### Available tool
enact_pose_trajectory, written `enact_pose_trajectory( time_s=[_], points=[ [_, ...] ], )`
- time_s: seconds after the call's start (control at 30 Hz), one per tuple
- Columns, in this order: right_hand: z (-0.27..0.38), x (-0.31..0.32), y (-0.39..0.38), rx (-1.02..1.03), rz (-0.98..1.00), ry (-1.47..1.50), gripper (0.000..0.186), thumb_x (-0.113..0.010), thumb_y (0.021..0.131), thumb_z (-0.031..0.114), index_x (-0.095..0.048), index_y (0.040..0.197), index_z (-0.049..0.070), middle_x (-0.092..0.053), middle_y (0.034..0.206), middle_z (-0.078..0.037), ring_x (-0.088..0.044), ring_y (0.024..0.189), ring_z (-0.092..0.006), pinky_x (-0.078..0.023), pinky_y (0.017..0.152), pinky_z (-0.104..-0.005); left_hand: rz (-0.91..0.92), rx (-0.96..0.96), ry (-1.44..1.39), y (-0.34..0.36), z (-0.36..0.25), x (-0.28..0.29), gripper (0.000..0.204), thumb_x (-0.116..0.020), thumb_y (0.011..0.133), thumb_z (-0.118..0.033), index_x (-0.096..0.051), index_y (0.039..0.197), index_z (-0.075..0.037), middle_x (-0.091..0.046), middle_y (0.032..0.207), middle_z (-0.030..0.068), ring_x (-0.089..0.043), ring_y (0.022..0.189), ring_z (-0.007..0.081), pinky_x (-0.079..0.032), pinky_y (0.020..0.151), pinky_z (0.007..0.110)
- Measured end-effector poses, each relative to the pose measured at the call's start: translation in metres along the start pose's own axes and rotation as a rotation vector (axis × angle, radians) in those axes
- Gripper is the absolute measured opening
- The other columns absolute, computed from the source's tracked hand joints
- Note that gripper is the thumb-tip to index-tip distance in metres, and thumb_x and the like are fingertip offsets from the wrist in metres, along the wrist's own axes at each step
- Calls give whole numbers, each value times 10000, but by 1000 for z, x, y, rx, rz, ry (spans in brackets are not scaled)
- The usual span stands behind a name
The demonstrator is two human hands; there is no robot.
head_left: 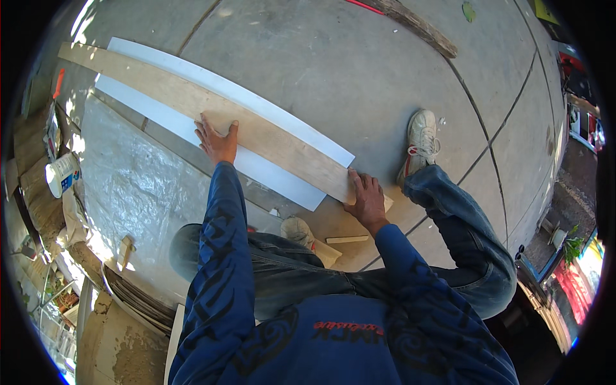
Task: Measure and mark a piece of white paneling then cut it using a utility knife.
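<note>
A long, narrow strip of light wood (276, 131) lies slantwise on a wider white panel (295, 183), whose surface shows along both sides of the strip. My left hand (219, 141) rests on the strip near its middle, open, with fingers and thumb spread at its near edge. At the strip's right end, my right hand (367, 200) presses down on the wood. Its fingers are slightly bent and the thumb is apart from them. The palm hides part of that end.
Clear plastic sheeting (138, 192) covers the ground at left, beside a white bucket (62, 174). A small wooden stick (347, 239) lies between my feet, close to my right shoe (421, 138). An old timber piece (420, 27) lies far off on the concrete.
</note>
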State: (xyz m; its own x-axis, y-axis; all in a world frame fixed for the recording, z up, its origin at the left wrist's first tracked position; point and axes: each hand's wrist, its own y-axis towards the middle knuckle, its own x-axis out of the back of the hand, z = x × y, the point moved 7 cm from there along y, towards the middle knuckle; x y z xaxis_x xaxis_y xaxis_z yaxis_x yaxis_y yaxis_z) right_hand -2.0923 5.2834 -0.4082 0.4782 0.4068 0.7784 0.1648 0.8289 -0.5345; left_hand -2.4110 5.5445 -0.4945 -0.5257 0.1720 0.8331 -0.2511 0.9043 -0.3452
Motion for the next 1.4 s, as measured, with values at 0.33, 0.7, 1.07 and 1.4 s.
enact_pose_trajectory(
  time_s=[0.33, 0.7, 1.07, 1.4],
  points=[
    [7, -9, -4, -31, 56, 8, 1000, -878, 594, 228, -367, 1452, 180, -488, 1231, -129, -482, 1157, -339, -413, 1007, -499, -26, -53, -71, 6, 10, 0, 1049, -779, 739, -423, -198, 1558, -116, -147, 1603, 250, -133, 1492, 399, -176, 1174, 598],
    [6, -10, 1, -51, 64, 5, 984, -881, 598, 225, -374, 1440, 194, -487, 1239, -124, -477, 1169, -340, -408, 1019, -499, -20, -26, -37, 8, 9, 0, 1047, -776, 745, -427, -196, 1559, -115, -145, 1608, 236, -131, 1495, 393, -173, 1175, 603],
    [4, -13, 2, -47, 54, -41, 1003, -885, 611, 256, -362, 1464, 188, -486, 1223, -116, -479, 1153, -329, -400, 1009, -487, -10, -19, -22, 6, 9, -3, 1057, -783, 746, -423, -185, 1562, -115, -140, 1610, 235, -126, 1497, 390, -179, 1170, 608],
    [0, -12, 1, -32, 16, -42, 984, -886, 589, 250, -389, 1434, 161, -495, 1207, -111, -475, 1152, -329, -406, 994, -476, 29, 47, -111, -8, -10, -1, 1053, -787, 742, -359, -167, 1568, -151, -119, 1624, 197, -87, 1509, 356, -109, 1201, 566]
  ],
)
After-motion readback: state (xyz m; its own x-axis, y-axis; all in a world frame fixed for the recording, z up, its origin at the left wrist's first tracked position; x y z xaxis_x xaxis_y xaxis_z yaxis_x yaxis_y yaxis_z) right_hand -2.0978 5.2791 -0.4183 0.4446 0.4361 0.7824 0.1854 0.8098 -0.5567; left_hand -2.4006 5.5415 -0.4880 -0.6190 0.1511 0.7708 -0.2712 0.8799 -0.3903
